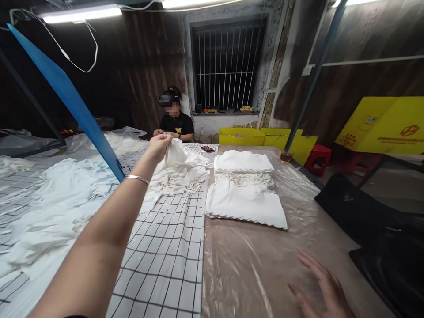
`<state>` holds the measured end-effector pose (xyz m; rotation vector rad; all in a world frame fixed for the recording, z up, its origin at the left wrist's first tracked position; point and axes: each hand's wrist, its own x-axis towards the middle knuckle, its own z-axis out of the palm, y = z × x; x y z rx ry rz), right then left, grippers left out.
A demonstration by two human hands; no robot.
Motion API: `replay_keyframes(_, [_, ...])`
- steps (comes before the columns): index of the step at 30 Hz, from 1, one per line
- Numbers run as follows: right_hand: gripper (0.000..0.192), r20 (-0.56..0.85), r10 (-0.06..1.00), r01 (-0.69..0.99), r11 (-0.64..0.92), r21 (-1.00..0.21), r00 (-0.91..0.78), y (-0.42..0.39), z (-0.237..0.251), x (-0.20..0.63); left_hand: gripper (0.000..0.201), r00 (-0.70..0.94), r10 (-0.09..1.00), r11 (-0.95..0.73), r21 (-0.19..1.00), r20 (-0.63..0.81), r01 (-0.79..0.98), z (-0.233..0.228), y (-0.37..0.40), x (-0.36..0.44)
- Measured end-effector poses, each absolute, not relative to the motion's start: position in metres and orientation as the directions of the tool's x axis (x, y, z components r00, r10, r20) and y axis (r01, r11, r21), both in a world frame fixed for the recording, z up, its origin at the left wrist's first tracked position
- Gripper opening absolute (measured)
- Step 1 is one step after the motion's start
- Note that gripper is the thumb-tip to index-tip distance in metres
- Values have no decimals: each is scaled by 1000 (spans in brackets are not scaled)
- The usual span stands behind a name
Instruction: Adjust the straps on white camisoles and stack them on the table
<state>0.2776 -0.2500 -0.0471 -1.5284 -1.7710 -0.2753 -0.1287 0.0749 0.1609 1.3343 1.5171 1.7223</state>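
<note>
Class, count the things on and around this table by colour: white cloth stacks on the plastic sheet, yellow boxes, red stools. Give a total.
White cloth stacks: 2
Yellow boxes: 3
Red stools: 1
Total: 6

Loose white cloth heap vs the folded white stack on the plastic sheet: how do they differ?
The loose heap is crumpled and tangled; the folded stack lies flat with neat edges. The heap sits on the checked cloth; the stack sits on the clear plastic sheet. The left hand pinches a piece lifted from the heap; no hand touches the stack, and the right hand lies open on the plastic. Both are white fabric.
</note>
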Motion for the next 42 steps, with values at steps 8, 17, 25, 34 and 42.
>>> replay_keyframes(8, [52, 479, 866, 472, 367, -802, 142, -222, 21, 186, 14, 89, 932, -361, 924, 352, 128, 228, -69, -79])
replay_keyframes(17, [51, 49, 970, -88, 28, -996, -237, -233, 39, 182, 12, 449, 888, -202, 961, 98, 189, 172, -161, -15])
replay_keyframes(25, [18, 210, 968, 581, 93, -809, 137, -254, 23, 260, 21, 609, 783, -592, 453, 127, 667, 102, -172, -7])
replay_keyframes(34, [16, 1, 992, 695, 88, -714, -124, -303, 16, 303, 16, 766, 628, -706, 314, -137, 635, 45, -230, -4])
replay_keyframes(42, [37, -43, 994, 534, -91, -840, 102, -257, -12, 283, 25, 653, 757, -536, 590, 18, 604, 14, -174, 55])
